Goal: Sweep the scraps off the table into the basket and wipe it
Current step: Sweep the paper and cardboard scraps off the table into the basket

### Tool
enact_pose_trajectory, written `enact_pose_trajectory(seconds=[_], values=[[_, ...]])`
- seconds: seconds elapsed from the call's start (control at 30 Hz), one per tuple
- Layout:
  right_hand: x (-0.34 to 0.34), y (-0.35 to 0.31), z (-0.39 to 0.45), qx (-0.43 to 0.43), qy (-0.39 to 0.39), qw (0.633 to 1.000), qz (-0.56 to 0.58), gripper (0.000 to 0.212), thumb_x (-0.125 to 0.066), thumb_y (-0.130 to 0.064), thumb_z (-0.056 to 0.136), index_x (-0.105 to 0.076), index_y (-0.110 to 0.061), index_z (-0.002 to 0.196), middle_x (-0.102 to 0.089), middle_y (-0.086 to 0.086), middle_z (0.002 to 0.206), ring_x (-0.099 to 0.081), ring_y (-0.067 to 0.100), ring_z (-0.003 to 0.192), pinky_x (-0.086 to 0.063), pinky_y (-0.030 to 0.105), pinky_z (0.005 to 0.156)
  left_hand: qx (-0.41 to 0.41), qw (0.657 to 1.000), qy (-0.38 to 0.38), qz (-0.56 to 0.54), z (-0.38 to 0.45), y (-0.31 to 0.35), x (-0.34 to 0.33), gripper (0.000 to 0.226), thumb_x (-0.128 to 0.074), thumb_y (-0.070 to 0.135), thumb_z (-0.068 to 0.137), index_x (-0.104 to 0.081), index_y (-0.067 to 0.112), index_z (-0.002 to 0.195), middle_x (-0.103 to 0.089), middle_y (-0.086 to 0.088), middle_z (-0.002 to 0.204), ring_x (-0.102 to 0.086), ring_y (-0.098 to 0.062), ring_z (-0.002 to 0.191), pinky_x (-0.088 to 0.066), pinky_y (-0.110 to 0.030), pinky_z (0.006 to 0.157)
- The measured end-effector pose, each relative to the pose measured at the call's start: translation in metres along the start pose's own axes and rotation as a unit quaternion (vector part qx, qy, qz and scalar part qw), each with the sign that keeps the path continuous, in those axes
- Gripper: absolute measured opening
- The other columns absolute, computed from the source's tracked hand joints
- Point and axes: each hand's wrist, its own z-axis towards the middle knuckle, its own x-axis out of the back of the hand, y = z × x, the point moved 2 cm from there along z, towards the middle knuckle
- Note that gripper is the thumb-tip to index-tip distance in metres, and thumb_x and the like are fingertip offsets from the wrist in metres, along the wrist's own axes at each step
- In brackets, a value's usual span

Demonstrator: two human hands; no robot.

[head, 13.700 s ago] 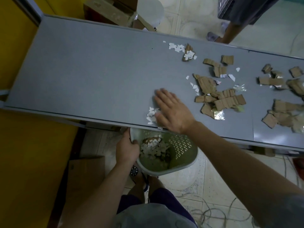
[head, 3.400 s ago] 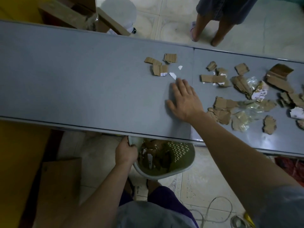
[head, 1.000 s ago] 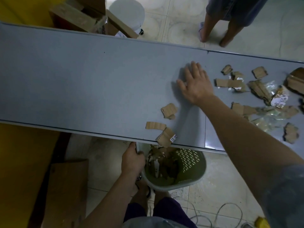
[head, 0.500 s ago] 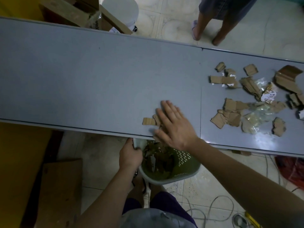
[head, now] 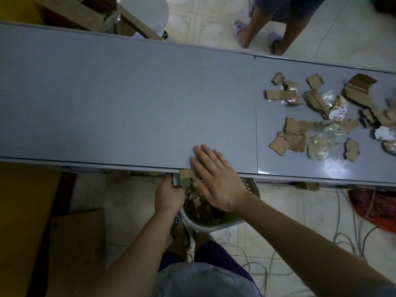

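Observation:
A long grey table (head: 128,103) runs across the view. My right hand (head: 216,181) lies flat and open over its near edge, fingers spread, with a cardboard scrap (head: 186,173) tipping off the edge beside it. Below the edge hangs a green perforated basket (head: 249,189) holding brown scraps, and my left hand (head: 169,195) grips its left rim. A heap of cardboard, paper and plastic scraps (head: 321,118) lies on the table's right part.
A second person's legs and slippers (head: 257,37) stand beyond the table's far side. Wooden boards and a white bin (head: 145,11) sit at the far left. Cables (head: 347,232) and a red bag (head: 375,206) lie on the tiled floor at right. A cardboard sheet (head: 75,239) lies at left.
My right hand has dragged the few cardboard pieces from mid-table toward me, over the near edge above the basket. The left hand has kept the basket under the edge.

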Motion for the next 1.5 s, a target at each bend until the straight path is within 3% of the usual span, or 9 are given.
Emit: enact_pose_trajectory(seconds=[0.1,0.27,0.53,0.67,0.8,0.93,1.13,1.4,1.5], values=[[-0.006,-0.015,-0.031,0.024,-0.006,1.0,0.006,0.069,-0.033,-0.052,0.116,-0.024,-0.012,0.172,0.004,0.011,0.182,0.01,0.027,0.168,-0.01,0.054,0.136,0.0,1.0,-0.008,0.01,0.0,0.0,0.0,0.033,-0.056,0.014,0.098,-0.069,0.034,0.121,-0.073,0.008,0.113,-0.068,-0.018,0.102,-0.056,-0.038,0.096],[-0.007,-0.019,-0.062,0.042,-0.002,0.999,0.027,0.064,-0.036,-0.047,0.116,-0.034,-0.01,0.169,-0.015,0.01,0.18,-0.002,0.024,0.169,-0.017,0.053,0.135,0.003,1.0,-0.015,0.019,-0.003,-0.001,0.0,0.044,-0.056,0.006,0.096,-0.068,0.033,0.128,-0.072,0.006,0.116,-0.069,-0.022,0.105,-0.056,-0.038,0.099],[0.007,0.021,-0.085,-0.03,0.045,0.998,0.013,0.061,-0.035,-0.044,0.116,-0.04,-0.01,0.166,-0.024,0.008,0.178,-0.012,0.023,0.168,-0.022,0.052,0.134,-0.014,0.999,-0.044,0.029,-0.018,0.003,-0.027,0.044,-0.056,0.005,0.097,-0.065,0.027,0.133,-0.072,-0.003,0.123,-0.069,-0.027,0.109,-0.058,-0.044,0.1],[0.015,0.057,-0.095,-0.119,0.045,0.992,0.003,0.066,-0.025,-0.052,0.115,-0.026,-0.016,0.17,-0.015,0.006,0.18,-0.005,0.023,0.168,-0.021,0.055,0.134,-0.015,0.998,-0.054,0.042,-0.029,0.008,-0.048,0.045,-0.056,0.005,0.096,-0.064,0.024,0.135,-0.073,-0.005,0.124,-0.069,-0.029,0.11,-0.059,-0.046,0.1],[0.035,0.118,-0.095,-0.23,0.047,0.972,-0.005,0.073,-0.017,-0.061,0.111,-0.004,-0.025,0.174,0.002,0.007,0.181,0.009,0.026,0.168,-0.005,0.053,0.136,-0.026,0.997,-0.048,0.049,-0.04,0.017,-0.072,0.047,-0.057,0.005,0.095,-0.065,0.024,0.137,-0.073,-0.006,0.126,-0.069,-0.03,0.112,-0.057,-0.047,0.102],[0.055,0.183,-0.081,-0.286,0.034,0.958,-0.011,0.082,-0.013,-0.073,0.106,-0.003,-0.027,0.174,0.008,0.012,0.181,0.011,0.033,0.167,-0.006,0.056,0.136,-0.021,0.998,-0.037,0.052,-0.051,0.025,-0.099,0.045,-0.057,0.003,0.097,-0.064,0.021,0.138,-0.071,-0.006,0.124,-0.068,-0.031,0.113,-0.057,-0.047,0.102],[0.057,0.22,-0.065,-0.244,-0.039,0.969,-0.02,0.09,-0.01,-0.085,0.1,-0.002,-0.033,0.174,0.015,0.01,0.181,0.016,0.041,0.165,0.004,0.058,0.134,0.002,0.999,-0.002,0.033,-0.068,0.036,-0.136,0.04,-0.058,0.006,0.099,-0.066,0.019,0.136,-0.072,-0.007,0.124,-0.068,-0.029,0.111,-0.057,-0.045,0.101],[0.021,0.157,-0.121,-0.087,-0.04,0.995,-0.013,0.079,-0.006,-0.07,0.108,-0.004,-0.028,0.174,0.011,0.011,0.18,0.019,0.037,0.165,-0.001,0.059,0.134,0.022,0.999,0.029,-0.012,-0.087,0.042,-0.167,0.041,-0.058,0.009,0.099,-0.065,0.026,0.136,-0.072,-0.003,0.121,-0.069,-0.028,0.108,-0.059,-0.05,0.1],[0.008,0.147,-0.146,-0.033,-0.035,0.999,-0.013,0.073,-0.017,-0.063,0.112,-0.008,-0.027,0.175,0.009,0.01,0.181,0.016,0.036,0.166,-0.004,0.059,0.134,0.023,0.999,0.04,-0.028,-0.092,0.043,-0.175,0.037,-0.059,0.01,0.099,-0.066,0.027,0.132,-0.072,0.0,0.115,-0.069,-0.024,0.103,-0.06,-0.045,0.094]])
